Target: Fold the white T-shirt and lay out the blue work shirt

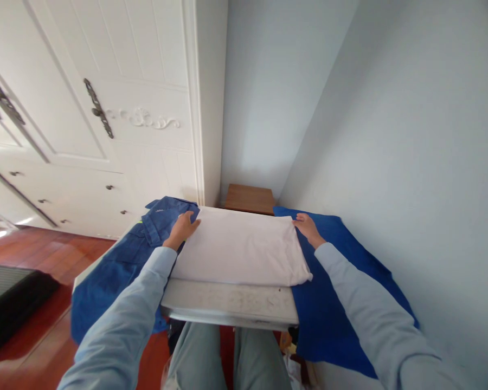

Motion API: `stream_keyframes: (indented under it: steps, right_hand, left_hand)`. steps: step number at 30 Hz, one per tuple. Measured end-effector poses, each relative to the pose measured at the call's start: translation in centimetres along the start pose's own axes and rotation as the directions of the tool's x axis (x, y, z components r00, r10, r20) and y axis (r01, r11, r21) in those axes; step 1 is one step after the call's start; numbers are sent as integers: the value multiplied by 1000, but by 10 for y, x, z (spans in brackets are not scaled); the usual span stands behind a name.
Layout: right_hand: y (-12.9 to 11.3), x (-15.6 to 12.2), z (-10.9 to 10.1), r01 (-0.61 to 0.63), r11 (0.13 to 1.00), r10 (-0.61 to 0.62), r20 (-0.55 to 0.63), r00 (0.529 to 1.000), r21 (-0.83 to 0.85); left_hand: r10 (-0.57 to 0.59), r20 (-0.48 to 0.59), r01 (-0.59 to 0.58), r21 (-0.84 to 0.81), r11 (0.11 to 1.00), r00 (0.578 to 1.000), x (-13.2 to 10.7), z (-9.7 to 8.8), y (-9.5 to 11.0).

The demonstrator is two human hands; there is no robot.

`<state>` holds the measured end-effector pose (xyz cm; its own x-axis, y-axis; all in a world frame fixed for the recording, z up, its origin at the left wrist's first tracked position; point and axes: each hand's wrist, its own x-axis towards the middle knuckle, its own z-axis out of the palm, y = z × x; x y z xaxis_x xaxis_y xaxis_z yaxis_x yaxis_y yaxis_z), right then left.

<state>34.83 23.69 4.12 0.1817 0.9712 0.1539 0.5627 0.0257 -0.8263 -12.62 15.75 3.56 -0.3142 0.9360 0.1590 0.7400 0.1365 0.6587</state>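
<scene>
A folded white cloth [239, 246] lies flat on the white table [228, 300], its near right corner a little rumpled. My left hand [182, 230] is at the cloth's far left corner, with thumb and fingers closed at the edge. At the far right corner, my right hand [308, 227] pinches the cloth between thumb and fingertips. Left of the white cloth is a dark blue garment [126, 265], draped over the table's side. Bright blue fabric [333, 281] spreads on the right, passing under my right forearm.
A white wardrobe [146, 65] with dark metal handles stands at the back left. Behind the table is a small brown wooden surface [250, 199]. A pale wall [410, 135] closes off the right side. A black and grey object [12, 303] rests on the reddish wooden floor.
</scene>
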Motion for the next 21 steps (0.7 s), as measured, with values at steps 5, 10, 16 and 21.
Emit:
stream_keyframes:
  steps: [5,10,16,21]
  right_hand:
    - [0,-69,-23,103,990,-97,69,993,-93]
    - [15,-146,-49,127,981,-111,114,987,-149]
    - [16,-186,-63,87,992,-75,137,988,-88]
    - [11,-192,-73,113,994,-110,169,979,-9]
  left_hand:
    - [247,65,-255,234,938,967,-58,-4,7]
    - [160,-71,-143,200,969,985,-126,-11,-3]
    - [34,-153,-18,101,995,988,-167,-18,-18]
    - [-42,-152,52,65,997,987,-166,-24,-16]
